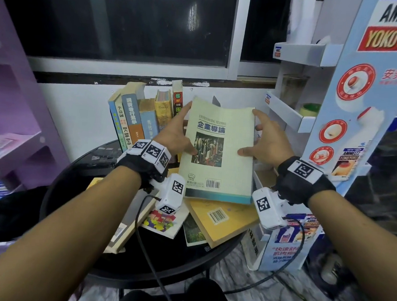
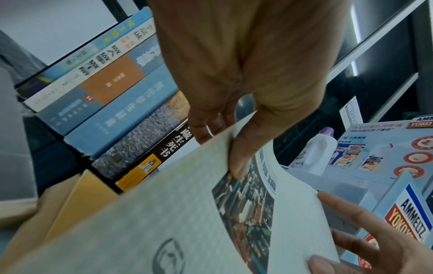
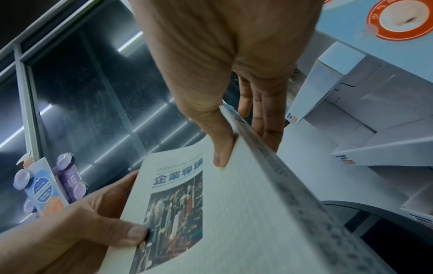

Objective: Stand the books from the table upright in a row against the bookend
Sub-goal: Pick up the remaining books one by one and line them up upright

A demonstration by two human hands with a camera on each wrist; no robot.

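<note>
The bookend itself cannot be made out; only a grey tip shows behind the pale green book (image 1: 218, 149), just beyond the fingertips of both hands. The left hand (image 1: 174, 135) covers the lower spines of the nearest standing books, and the held cover hides whatever lies behind it. In both wrist views the cover print is blurred and the near corners are cut off by the frame edge.

The pale green book is held raised and tilted above the round black table (image 1: 75, 180), between the two hands, just right of the row of standing books (image 1: 144, 114). The left hand grips its left edge: thumb on the front cover at the photograph, fingers behind the cover. The right hand (image 1: 269, 140) grips the right edge: thumb flat on the cover, fingers spread along the page block and back. Both forearms reach forward, wrists level, palms facing each other.

Below the wrists, several books lie flat in a loose pile (image 1: 221, 219) on the table. To the right of the right hand stands a white and blue display rack (image 1: 347, 127).
</note>
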